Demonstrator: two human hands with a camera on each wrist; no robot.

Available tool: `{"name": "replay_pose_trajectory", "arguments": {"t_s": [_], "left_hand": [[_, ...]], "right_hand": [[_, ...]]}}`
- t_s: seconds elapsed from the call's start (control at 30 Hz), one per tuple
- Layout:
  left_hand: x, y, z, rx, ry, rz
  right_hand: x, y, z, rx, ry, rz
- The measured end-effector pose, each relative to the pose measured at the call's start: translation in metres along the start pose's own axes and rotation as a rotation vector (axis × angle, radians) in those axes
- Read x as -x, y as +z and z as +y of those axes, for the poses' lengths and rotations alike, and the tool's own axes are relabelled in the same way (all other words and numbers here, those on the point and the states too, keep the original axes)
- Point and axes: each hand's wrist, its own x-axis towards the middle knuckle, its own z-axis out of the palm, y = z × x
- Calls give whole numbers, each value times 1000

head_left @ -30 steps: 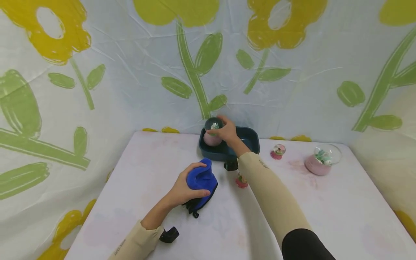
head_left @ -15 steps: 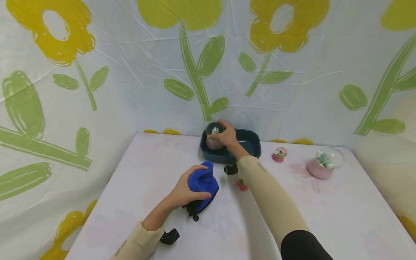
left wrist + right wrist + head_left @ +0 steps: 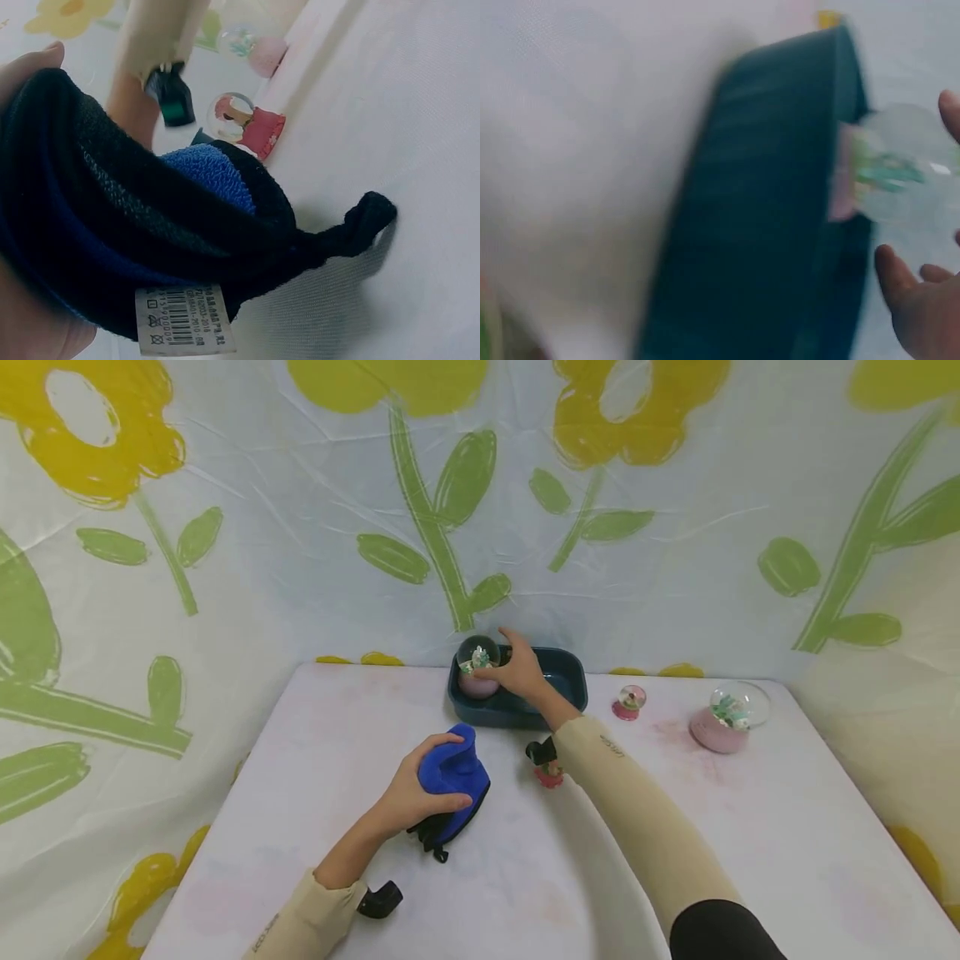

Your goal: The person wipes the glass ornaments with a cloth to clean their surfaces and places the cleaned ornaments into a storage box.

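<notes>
My left hand point(image 3: 416, 789) grips a folded blue towel cloth point(image 3: 455, 770) with black edging, above the middle of the table. In the left wrist view its white label point(image 3: 185, 321) and black loop point(image 3: 371, 217) show. At the back, a snow globe point(image 3: 478, 662) with a pink base stands upright at the left end of a dark teal tray point(image 3: 495, 718). Beside that globe is my right hand point(image 3: 522, 672), its thumb and fingers spread. The right wrist view shows a gap between those fingertips point(image 3: 889, 262) and the glass point(image 3: 900, 165).
A small snow globe point(image 3: 550, 775) with a red base stands in front of the tray, near the right sleeve. Another small one point(image 3: 628, 702) is right of the tray. Farther right stands a large pink-based globe point(image 3: 727, 720). A flowered curtain point(image 3: 337, 527) hangs behind the table.
My right hand has loosened from the pink-based globe and drawn slightly right, its fingers spread wider. The globe stays in the tray. My left hand still holds the cloth. The head view has shifted a little.
</notes>
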Motion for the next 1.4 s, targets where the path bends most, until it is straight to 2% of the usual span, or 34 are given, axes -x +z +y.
{"name": "replay_pose_trajectory", "arguments": {"t_s": [0.1,0.27,0.37,0.53,0.7,0.8,0.9,1.0,1.2,1.4], "left_hand": [[1,0,0,7,0,-7],[2,1,0,20,-21,5],[2,1,1,26,-18,9],[0,1,4,27,-13,20],[4,-2,1,32,-59,50],[3,-3,0,32,-46,55],[2,-4,1,33,-38,58],[6,-5,-1,39,-62,63],[8,-5,-2,63,-80,54],[7,-10,-3,57,-75,74]], "right_hand": [[19,-25,-7,-45,5,-33],[65,-64,-11,-82,-24,-124],[94,-80,-5,-90,-36,-156],[134,-94,18,-88,-45,-142],[168,-88,44,-144,15,-130],[182,-79,58,-190,33,-115],[189,-68,68,-225,29,-113],[190,-51,73,-238,25,-127],[189,-37,83,-113,47,-118],[178,-31,86,18,14,-107]]}}
